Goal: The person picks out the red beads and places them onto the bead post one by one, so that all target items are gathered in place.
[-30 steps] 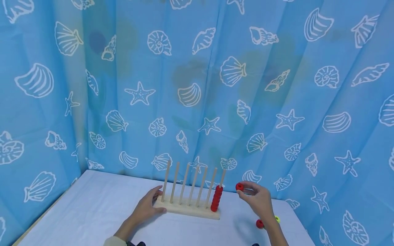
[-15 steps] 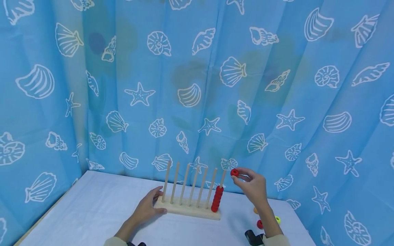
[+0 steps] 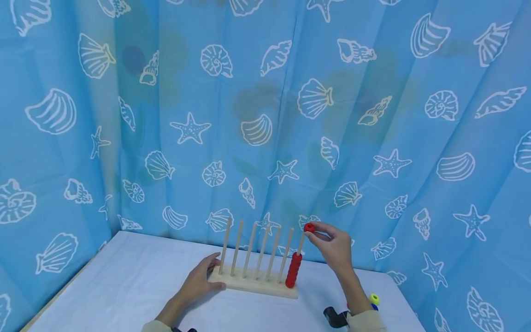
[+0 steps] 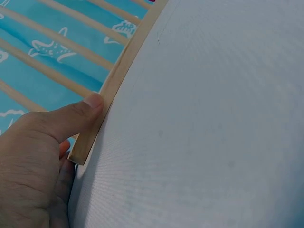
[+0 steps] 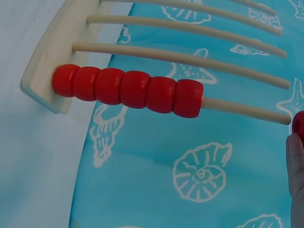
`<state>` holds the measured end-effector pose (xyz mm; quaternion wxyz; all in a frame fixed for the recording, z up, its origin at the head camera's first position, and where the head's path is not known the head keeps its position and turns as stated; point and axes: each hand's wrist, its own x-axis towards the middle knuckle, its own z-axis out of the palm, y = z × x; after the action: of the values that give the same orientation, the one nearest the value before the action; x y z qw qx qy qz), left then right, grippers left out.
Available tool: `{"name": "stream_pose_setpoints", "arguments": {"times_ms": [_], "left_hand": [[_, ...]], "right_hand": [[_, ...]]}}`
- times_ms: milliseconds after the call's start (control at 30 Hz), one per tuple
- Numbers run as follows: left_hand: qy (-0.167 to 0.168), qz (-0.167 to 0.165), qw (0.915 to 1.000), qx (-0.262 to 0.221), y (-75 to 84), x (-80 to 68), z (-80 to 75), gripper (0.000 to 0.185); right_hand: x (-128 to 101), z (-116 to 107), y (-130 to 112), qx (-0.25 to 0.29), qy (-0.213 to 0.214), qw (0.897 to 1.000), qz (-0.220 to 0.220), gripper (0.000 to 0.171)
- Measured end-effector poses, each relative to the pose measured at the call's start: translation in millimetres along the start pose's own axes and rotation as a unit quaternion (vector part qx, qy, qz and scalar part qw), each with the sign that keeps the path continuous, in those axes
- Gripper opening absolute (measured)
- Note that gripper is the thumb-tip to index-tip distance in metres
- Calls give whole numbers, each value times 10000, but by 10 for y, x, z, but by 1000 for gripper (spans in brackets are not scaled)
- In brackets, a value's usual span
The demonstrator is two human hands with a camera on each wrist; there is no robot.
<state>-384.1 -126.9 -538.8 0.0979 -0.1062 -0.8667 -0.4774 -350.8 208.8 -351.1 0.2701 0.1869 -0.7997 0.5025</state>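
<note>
My left hand [image 3: 198, 282] grips the left end of a wooden peg rack [image 3: 257, 287], thumb on the front edge and fingers behind it. The rack has a row of upright pegs. A stack of red beads [image 3: 293, 271] sits on its rightmost peg, and the upper part of that peg is bare. At the tip of this peg my right hand [image 3: 337, 248] pinches another red bead [image 3: 309, 227] between thumb and fingers. In the right wrist view this bead [image 5: 299, 124] is partly cut off at the edge, very close to the peg's end.
On the white-covered table [image 3: 137, 272], a yellow-green bead [image 3: 374, 299] and a blue bead [image 3: 375, 307] lie beside my right forearm, which partly hides them and a red one. A blue shell-patterned curtain [image 3: 257, 161] hangs right behind the table. A black device [image 3: 335, 318] is on my right wrist.
My right hand has carried the red bead left and up, from beside the rack to the rightmost peg's tip. The left hand and the rack stay in place.
</note>
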Motion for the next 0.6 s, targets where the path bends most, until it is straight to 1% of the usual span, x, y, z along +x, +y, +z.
{"name": "stream_pose_setpoints", "arguments": {"times_ms": [100,233,367,467,600], "left_hand": [[16,43,10000,31,7,-4,-4,99],[36,131,9999,73,17,0,-14,98],[35,163,9998,72,6,3,-10,98],[33,136,9999,46,-8,2,-3,98],[14,99,9999,18,-12,1,3,99]], "right_hand": [[13,28,7,-9,63,10000,-17,30],[30,59,32,47,124,9999,-29,32],[62,79,198,92,112,9999,-26,34],[70,99,327,54,143,9999,79,35],[50,129,378,12,208,9996,188,37]]}}
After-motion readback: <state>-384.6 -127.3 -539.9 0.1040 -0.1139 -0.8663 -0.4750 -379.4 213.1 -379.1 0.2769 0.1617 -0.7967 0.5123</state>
